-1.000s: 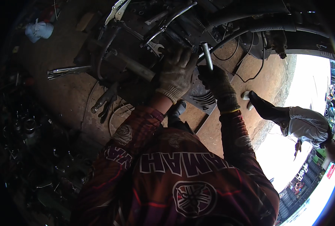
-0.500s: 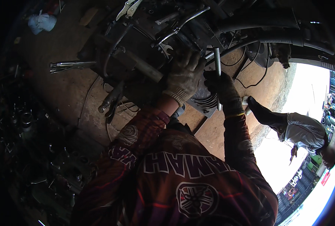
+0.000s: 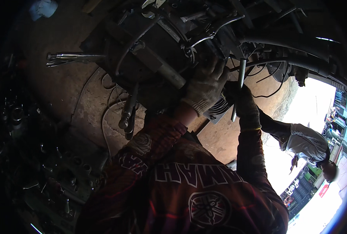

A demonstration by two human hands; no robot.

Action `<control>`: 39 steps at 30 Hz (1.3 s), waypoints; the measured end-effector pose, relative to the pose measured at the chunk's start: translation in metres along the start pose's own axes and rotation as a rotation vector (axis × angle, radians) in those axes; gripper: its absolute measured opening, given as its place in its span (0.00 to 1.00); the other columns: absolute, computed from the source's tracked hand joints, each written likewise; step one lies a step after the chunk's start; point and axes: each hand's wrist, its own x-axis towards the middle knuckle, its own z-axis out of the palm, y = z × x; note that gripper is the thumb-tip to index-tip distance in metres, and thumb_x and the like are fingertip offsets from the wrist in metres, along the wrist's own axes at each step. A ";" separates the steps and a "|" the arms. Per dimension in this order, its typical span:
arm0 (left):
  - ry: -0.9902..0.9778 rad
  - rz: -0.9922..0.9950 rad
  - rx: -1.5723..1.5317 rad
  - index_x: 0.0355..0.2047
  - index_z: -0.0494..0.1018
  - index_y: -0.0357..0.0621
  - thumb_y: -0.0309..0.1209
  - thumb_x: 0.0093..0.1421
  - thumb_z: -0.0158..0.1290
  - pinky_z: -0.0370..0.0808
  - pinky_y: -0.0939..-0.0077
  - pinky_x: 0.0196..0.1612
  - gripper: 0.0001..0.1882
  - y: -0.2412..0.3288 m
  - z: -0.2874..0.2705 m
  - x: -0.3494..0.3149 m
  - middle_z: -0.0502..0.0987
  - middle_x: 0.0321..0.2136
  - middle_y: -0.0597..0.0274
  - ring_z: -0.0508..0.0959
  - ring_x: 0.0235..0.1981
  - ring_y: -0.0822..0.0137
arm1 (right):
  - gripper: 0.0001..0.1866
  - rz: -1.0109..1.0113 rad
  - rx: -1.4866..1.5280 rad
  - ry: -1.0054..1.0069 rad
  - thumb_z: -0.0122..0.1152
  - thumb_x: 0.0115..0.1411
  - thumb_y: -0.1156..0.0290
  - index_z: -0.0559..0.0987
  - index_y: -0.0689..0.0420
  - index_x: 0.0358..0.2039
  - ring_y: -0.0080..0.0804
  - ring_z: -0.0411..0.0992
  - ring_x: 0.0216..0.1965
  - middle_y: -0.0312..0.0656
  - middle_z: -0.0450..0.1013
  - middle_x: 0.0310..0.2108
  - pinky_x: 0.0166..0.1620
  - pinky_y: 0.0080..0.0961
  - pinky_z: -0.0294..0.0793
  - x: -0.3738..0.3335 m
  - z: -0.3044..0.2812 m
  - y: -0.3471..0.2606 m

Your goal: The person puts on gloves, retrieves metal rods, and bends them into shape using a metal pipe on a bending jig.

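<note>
My right hand (image 3: 246, 103), in a knit work glove, is closed around a silver metal rod (image 3: 242, 72) whose ends stick out above and below the fist. My left hand (image 3: 205, 86), gloved too, lies palm down with its fingers curled over the dark near edge of the metal work. What those fingers grip is hidden. Just beyond it rests a pair of locking pliers (image 3: 216, 30), with a steel tube (image 3: 171, 75) to its left. Between my wrists shows a grey piece with curved dark ribs (image 3: 219, 108).
Another clamp tool (image 3: 74, 57) juts out at the left. A round-ended metal tool (image 3: 127, 115) hangs near my left forearm, above loose cable (image 3: 105, 121). Dark machine parts (image 3: 68, 175) fill the lower left. At the right a co-worker (image 3: 306, 142) stands bent over. A thick hose (image 3: 290, 43) crosses behind.
The whole view has shifted, so the bench tools and both hands sit farther right. My right hand still holds the rod, which now leans slightly. The co-worker appears lower and farther left.
</note>
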 end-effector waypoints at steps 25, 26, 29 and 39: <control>0.000 -0.029 -0.092 0.43 0.77 0.44 0.40 0.56 0.53 0.66 0.50 0.62 0.18 -0.004 0.000 -0.005 0.73 0.49 0.57 0.68 0.56 0.56 | 0.17 0.011 -0.053 0.007 0.63 0.63 0.66 0.80 0.66 0.46 0.22 0.72 0.25 0.38 0.77 0.29 0.30 0.20 0.71 -0.007 0.000 -0.005; -0.012 -0.012 -0.094 0.42 0.78 0.44 0.39 0.58 0.52 0.68 0.52 0.60 0.17 -0.004 -0.001 -0.004 0.73 0.52 0.54 0.66 0.60 0.52 | 0.16 0.000 -0.102 0.006 0.61 0.65 0.64 0.80 0.64 0.45 0.22 0.71 0.25 0.36 0.76 0.28 0.28 0.20 0.70 -0.008 0.001 -0.007; -0.030 -0.004 -0.092 0.41 0.79 0.43 0.39 0.60 0.51 0.69 0.53 0.58 0.16 -0.004 0.001 -0.004 0.73 0.55 0.50 0.64 0.63 0.48 | 0.16 -0.027 -0.148 0.001 0.60 0.67 0.61 0.79 0.62 0.43 0.22 0.70 0.25 0.35 0.75 0.28 0.27 0.20 0.70 -0.007 0.002 -0.006; 0.014 -0.014 -0.111 0.42 0.79 0.42 0.39 0.57 0.53 0.67 0.49 0.60 0.17 -0.004 0.004 -0.006 0.73 0.55 0.51 0.64 0.62 0.47 | 0.17 -0.034 -0.116 0.038 0.61 0.67 0.60 0.79 0.62 0.45 0.23 0.71 0.25 0.37 0.76 0.29 0.27 0.20 0.70 -0.007 0.006 -0.003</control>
